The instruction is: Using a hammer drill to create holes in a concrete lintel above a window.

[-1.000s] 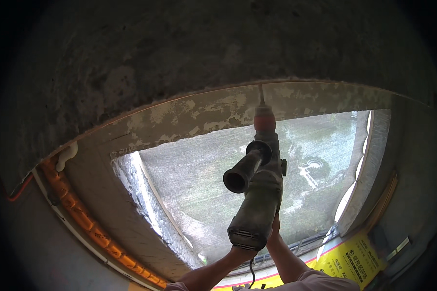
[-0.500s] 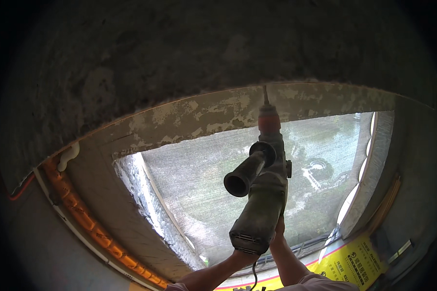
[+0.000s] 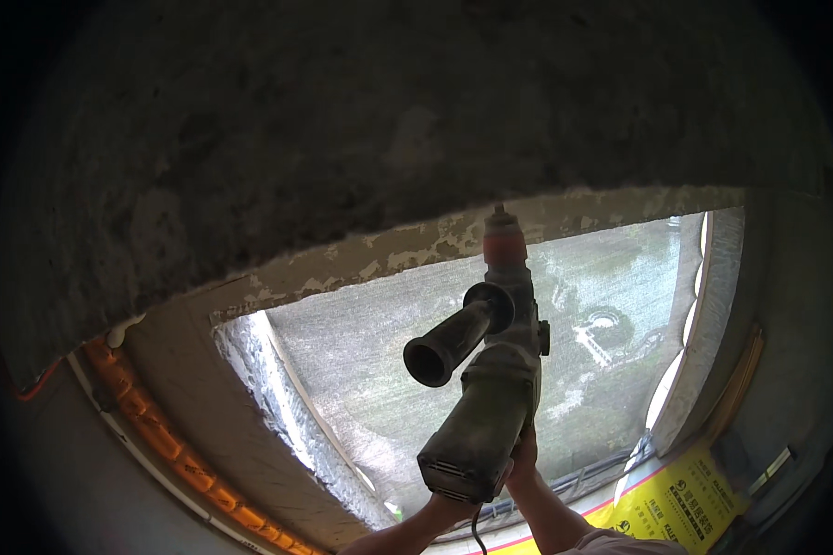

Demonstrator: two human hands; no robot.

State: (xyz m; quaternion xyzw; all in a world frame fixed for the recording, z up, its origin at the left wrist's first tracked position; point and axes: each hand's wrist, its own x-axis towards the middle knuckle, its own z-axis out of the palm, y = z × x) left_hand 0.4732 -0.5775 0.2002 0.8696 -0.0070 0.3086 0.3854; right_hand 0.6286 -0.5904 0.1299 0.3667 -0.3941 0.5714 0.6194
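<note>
A dusty rotary hammer drill (image 3: pixel 484 407) points upward in front of me, its red-collared chuck (image 3: pixel 504 242) close below the edge of a dark concrete beam (image 3: pixel 416 120). Only a short stub of the bit shows; its tip is hidden behind or in the concrete. The drill's black side handle (image 3: pixel 444 347) sticks out to the left with no hand on it. My right hand (image 3: pixel 524 460) grips the rear of the drill from the right. Under the drill's back end, my left hand (image 3: pixel 455 506) is closed against it, its fingers mostly hidden. A cord hangs from the drill.
Behind the drill is a window opening (image 3: pixel 389 370) covered with mesh. An orange corrugated pipe (image 3: pixel 162 430) and a white pipe (image 3: pixel 134 435) run down the left wall. Yellow printed sheeting (image 3: pixel 680 499) lies at the lower right, near dark cables (image 3: pixel 583 476).
The drill has shifted slightly left in the picture. The beam's edge sits lower in view, and much less of the bit shows above the chuck. Both hands keep their hold.
</note>
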